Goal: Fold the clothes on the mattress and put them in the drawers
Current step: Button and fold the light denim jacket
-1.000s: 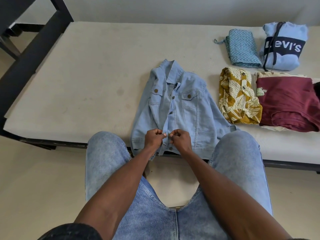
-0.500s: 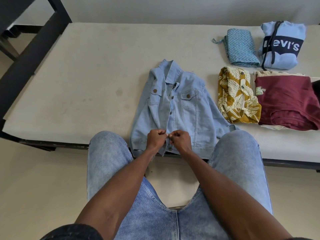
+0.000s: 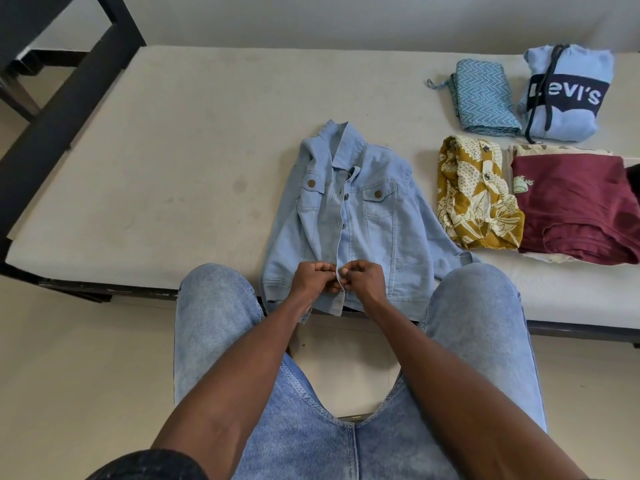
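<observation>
While spread front-up on the mattress (image 3: 173,161), light denim jacket (image 3: 377,220) at the near edge. Left hand (image 3: 313,280) and right hand (image 3: 367,280) pinching its front placket, fingers clamped on the fabric. Folded clothes (image 3: 571,202) well to the right.

Bedroom, bare mattress (image 3: 173,140) (folded clothes (image 3: 575,202))

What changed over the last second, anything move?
Almost nothing. The left hand and right hand keep pinching the front placket of the denim jacket near its hem, with only small finger shifts. The jacket lies as before on the mattress; the folded clothes to the right stayed put.
</observation>
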